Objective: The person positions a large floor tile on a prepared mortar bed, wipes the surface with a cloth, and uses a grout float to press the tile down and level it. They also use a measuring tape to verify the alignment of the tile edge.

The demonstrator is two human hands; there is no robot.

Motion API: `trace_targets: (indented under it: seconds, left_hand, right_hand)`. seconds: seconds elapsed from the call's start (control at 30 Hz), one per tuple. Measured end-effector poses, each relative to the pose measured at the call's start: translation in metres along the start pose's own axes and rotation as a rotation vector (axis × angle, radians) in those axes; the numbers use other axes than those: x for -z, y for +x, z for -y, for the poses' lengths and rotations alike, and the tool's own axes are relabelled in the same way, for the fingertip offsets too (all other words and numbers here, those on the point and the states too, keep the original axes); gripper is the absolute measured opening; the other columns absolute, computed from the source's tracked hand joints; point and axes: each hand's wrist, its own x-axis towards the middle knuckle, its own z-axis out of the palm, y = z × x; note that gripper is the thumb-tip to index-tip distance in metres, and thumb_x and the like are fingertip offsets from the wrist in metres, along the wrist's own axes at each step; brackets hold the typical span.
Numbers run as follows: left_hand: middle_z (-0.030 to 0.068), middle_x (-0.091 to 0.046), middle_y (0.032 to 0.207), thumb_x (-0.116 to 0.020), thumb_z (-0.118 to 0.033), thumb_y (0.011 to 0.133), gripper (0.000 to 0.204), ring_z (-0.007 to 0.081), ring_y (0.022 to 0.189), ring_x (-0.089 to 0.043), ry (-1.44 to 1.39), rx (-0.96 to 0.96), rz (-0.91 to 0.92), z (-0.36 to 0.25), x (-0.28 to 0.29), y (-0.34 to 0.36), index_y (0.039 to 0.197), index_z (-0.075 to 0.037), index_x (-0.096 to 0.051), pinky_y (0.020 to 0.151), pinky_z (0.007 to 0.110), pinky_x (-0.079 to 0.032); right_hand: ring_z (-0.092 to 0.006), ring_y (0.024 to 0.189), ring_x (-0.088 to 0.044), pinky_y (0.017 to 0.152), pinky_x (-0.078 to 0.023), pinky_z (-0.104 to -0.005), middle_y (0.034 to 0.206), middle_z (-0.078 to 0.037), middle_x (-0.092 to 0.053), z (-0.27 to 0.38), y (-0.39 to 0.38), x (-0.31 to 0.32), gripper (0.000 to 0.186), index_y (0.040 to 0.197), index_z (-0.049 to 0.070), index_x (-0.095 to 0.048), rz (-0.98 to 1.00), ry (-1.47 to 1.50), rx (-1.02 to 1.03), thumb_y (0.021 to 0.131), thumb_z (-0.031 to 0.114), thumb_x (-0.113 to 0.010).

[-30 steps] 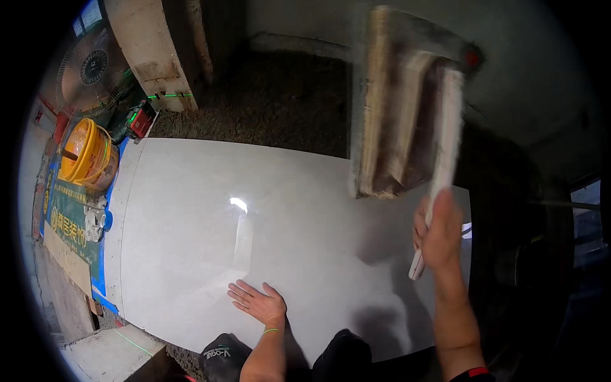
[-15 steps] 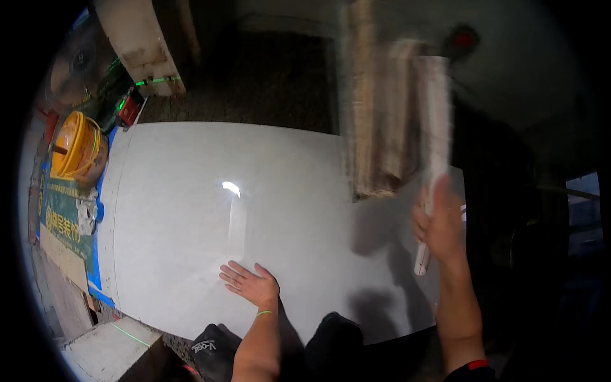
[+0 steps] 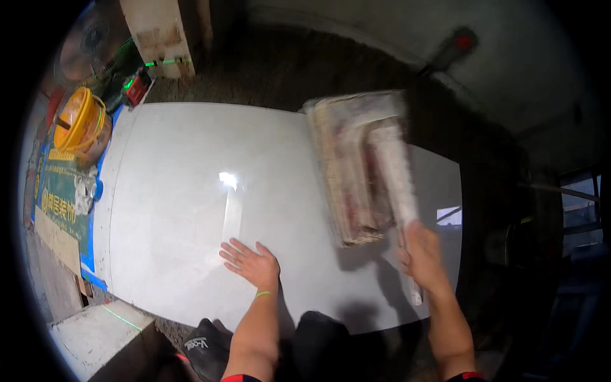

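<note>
Head view: your left hand (image 3: 253, 262) flat, fingers (image 3: 232, 249) spread, on large grey floor tile (image 3: 191, 191). Your right hand (image 3: 421, 254) fingers clenched around handle of mortar-caked wooden float (image 3: 359, 169), blurred above tile.

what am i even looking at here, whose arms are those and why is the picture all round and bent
There is no machine here. The picture comes from a wide fisheye camera worn on a person's head, looking down, which is why straight edges curve and the corners go black. The two bare forearms coming up from the lower edge are that person's own.

The big pale glossy slab is a large floor tile lying flat. The left hand rests open and flat on it. The right hand grips the handle of a long, worn, mortar-caked beating tool, blurred from motion, above the tile's right side.

At the far left sit a yellow coil, a green printed board and a small red laser level casting green lines.
</note>
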Motion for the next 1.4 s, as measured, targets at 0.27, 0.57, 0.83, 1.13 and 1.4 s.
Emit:
trace_targets:
  seconds: [0.27,0.57,0.83,1.13,1.4]
  left_hand:
    - [0.0246,-0.005,0.163,-0.043,-0.04,0.098,0.076,0.0429,0.15,-0.002,0.022,-0.041,-0.1,-0.003,-0.004,-0.008,0.155,0.001,-0.014,0.12,0.055,-0.005]
    - [0.0238,-0.007,0.163,-0.038,-0.041,0.101,0.073,0.0419,0.151,-0.003,0.121,-0.02,0.003,-0.003,-0.007,0.003,0.155,0.001,-0.015,0.12,0.054,-0.006]
    - [0.0244,-0.006,0.163,-0.037,-0.042,0.101,0.073,0.0428,0.15,-0.001,-0.039,-0.118,-0.075,0.012,-0.011,0.002,0.154,0.004,-0.016,0.12,0.054,-0.005]
    - [0.0217,-0.008,0.163,-0.036,-0.047,0.101,0.075,0.0395,0.151,-0.003,-0.01,-0.111,0.031,0.002,-0.016,0.005,0.155,0.002,-0.017,0.121,0.053,-0.005]
    - [0.0214,-0.01,0.163,-0.034,-0.048,0.102,0.075,0.0389,0.151,-0.005,-0.022,-0.152,0.02,0.0,-0.02,0.017,0.155,0.001,-0.015,0.12,0.054,-0.006]
  right_hand:
    - [-0.0162,0.055,-0.051,0.05,-0.043,-0.0308,0.068,-0.003,-0.054,-0.197,-0.078,-0.065,0.043,0.08,0.009,-0.055,-0.397,-0.572,0.025,0.103,0.043,-0.043]
    - [-0.0105,0.047,-0.045,0.042,-0.035,-0.0276,0.058,0.0,-0.046,-0.105,-0.155,0.013,0.048,0.077,0.006,-0.051,-0.33,0.184,0.083,0.104,0.045,-0.044]
    - [-0.0319,0.072,-0.063,0.065,-0.049,-0.0472,0.078,-0.015,-0.064,-0.26,-0.143,-0.112,0.041,0.093,-0.003,-0.063,-0.237,-0.787,-0.212,0.101,0.036,-0.05]
    - [-0.0162,0.049,-0.048,0.045,-0.042,-0.0349,0.06,-0.006,-0.051,-0.127,-0.213,-0.017,0.038,0.078,0.001,-0.055,-0.587,0.171,0.158,0.102,0.031,-0.051]
    - [-0.026,0.055,-0.053,0.052,-0.043,-0.0394,0.067,-0.014,-0.057,-0.23,-0.092,-0.099,0.042,0.087,0.004,-0.063,-0.069,-0.283,-0.308,0.103,0.038,-0.045]
